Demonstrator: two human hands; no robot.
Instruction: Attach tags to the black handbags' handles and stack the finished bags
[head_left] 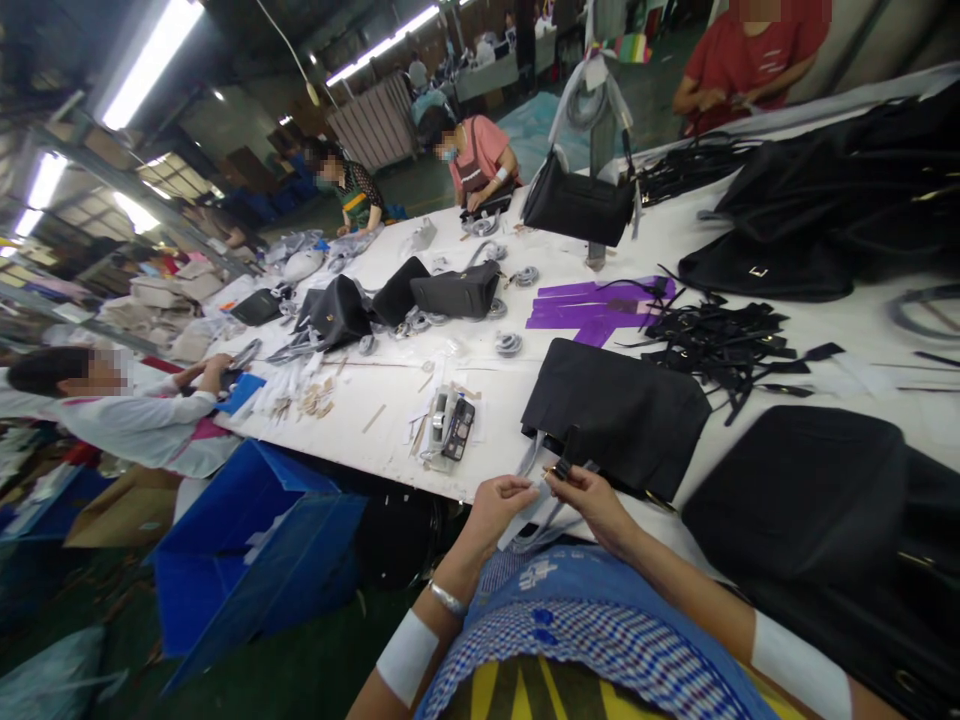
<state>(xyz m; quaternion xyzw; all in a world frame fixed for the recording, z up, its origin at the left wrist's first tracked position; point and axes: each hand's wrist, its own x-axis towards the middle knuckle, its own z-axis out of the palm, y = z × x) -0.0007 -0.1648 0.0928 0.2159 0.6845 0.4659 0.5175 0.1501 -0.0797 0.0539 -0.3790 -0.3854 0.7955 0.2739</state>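
In front of me a black handbag [619, 415] lies on the white table, its near edge by my hands. My right hand [596, 502] pinches a black strap end [561, 466] with a bit of gold-coloured metal on it. Close beside it on the left, my left hand [501, 508] has its thumb and finger pressed together; what they hold is too small to make out. A grey wrapped strap [536, 532] hangs below my hands, over the table edge.
More black bags [802, 490] lie on the right. Beyond are a heap of black straps [720, 345] and purple strips [574, 305]. A small clear box [442, 425] stands left of my bag. Blue bins [247, 560] stand on the floor. Co-workers [487, 160] sit around the table.
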